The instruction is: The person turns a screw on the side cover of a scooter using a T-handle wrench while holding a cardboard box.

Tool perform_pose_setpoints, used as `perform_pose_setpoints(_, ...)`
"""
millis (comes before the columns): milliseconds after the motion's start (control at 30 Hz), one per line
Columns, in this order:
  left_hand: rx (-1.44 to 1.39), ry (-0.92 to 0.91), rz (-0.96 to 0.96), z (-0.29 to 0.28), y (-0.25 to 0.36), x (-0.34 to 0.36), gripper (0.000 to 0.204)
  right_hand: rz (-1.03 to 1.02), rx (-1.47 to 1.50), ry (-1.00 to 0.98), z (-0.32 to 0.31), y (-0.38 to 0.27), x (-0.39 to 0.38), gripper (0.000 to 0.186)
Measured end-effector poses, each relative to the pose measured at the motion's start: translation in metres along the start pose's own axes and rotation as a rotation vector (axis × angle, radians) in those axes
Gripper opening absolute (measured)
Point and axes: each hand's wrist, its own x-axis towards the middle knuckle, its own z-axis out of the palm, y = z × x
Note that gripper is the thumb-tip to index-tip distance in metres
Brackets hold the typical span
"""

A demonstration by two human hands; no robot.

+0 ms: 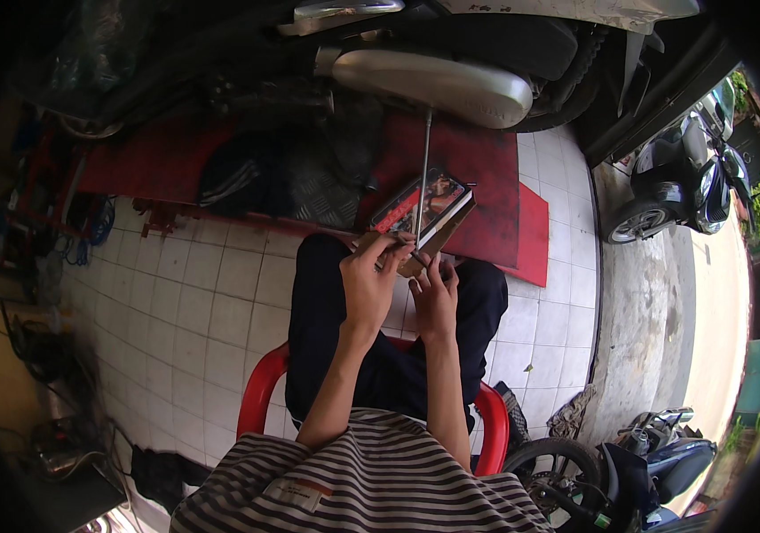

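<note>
Both hands meet over my lap, fingers bent and close together. My left hand is closed in a pinch beside the lower end of a long thin metal rod. My right hand is closed too, its fingertips around a small dark piece too small to name. Whether either hand grips the rod is unclear. The rod's far end reaches up to the silver cover of a motorcycle. Just beyond my fingers, a printed box in red and black lies tilted against brown cardboard.
A red platform runs under the motorcycle, with a dark cloth and a tread-patterned metal plate on it. I sit on a red chair over white tiles. Parked motorbikes stand at the right.
</note>
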Motion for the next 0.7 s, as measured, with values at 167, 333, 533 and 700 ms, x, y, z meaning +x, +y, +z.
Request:
perform_pose_setpoints(167, 0.169, 0.042, 0.163, 0.01, 0.007, 0.003, 0.018, -0.619, -0.702, -0.305, -0.004, -0.027, -0.004, 0.059)
perform_pose_setpoints(333, 0.315, 0.115, 0.366, 0.019, 0.007, 0.002, 0.015, -0.907, -0.951, -0.102, 0.035, -0.047, -0.016, 0.028)
perform_pose_setpoints(533, 0.173, 0.127, 0.128, 0.007, -0.012, -0.003, 0.023, -0.765, -0.549, -0.068, 0.044, -0.051, -0.018, 0.019)
perform_pose_setpoints(700, -0.403, -0.243, -0.485, -0.02, -0.035, 0.003, 0.032, -0.663, -0.392, -0.035, 0.028, -0.048, -0.013, 0.036)
